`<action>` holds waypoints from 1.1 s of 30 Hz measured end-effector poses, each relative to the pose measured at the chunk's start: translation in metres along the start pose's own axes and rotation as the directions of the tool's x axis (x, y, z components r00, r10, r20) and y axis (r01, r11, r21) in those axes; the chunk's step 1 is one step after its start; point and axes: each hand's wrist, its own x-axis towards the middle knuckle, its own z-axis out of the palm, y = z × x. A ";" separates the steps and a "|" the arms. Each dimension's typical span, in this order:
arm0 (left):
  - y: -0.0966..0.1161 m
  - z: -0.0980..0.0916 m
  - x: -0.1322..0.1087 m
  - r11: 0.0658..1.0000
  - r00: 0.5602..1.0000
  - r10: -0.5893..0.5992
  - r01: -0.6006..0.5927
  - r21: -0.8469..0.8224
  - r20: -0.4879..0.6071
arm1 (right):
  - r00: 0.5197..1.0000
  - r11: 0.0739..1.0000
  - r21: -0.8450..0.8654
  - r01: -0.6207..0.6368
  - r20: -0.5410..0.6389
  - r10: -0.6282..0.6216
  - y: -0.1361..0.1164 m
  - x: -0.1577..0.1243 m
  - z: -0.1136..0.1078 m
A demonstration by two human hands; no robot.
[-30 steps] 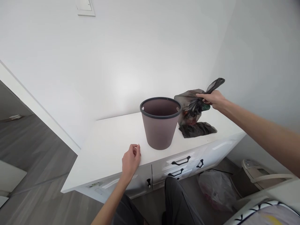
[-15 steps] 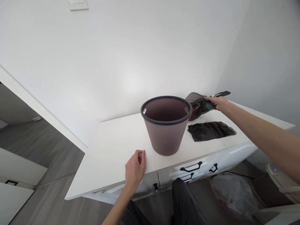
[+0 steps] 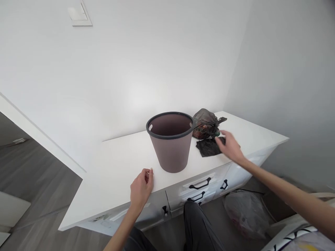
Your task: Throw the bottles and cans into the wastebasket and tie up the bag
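A mauve bin (image 3: pixel 171 153) with a dark rim stands upright on the white countertop (image 3: pixel 117 157). Behind it to the right lies a filled, knotted dark see-through bag (image 3: pixel 203 123), with something green near its knot. A folded black bag (image 3: pixel 208 147) lies flat in front of that one. My right hand (image 3: pixel 229 145) hovers over the folded bag's right part, fingers apart, holding nothing. Left of the bin's base, my left hand (image 3: pixel 142 186) rests on the counter's front edge with its fingers curled together and nothing seen in them.
White drawers (image 3: pixel 204 186) with black handles are under the counter. On the floor at the lower right sits a clear plastic bag (image 3: pixel 246 212). A white wall (image 3: pixel 131 69) rises behind, with a switch plate (image 3: pixel 81 15) at the upper left.
My right hand has let go of the filled bag and come back toward the folded black bag. The filled bag now rests by itself. The camera view has shifted; my left hand stays curled.
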 end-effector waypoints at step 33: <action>-0.084 -0.094 0.008 0.912 0.997 -0.039 0.060 -0.405 0.061 | 0.917 0.963 -0.269 -0.023 0.378 0.127 -0.111 -0.081 0.030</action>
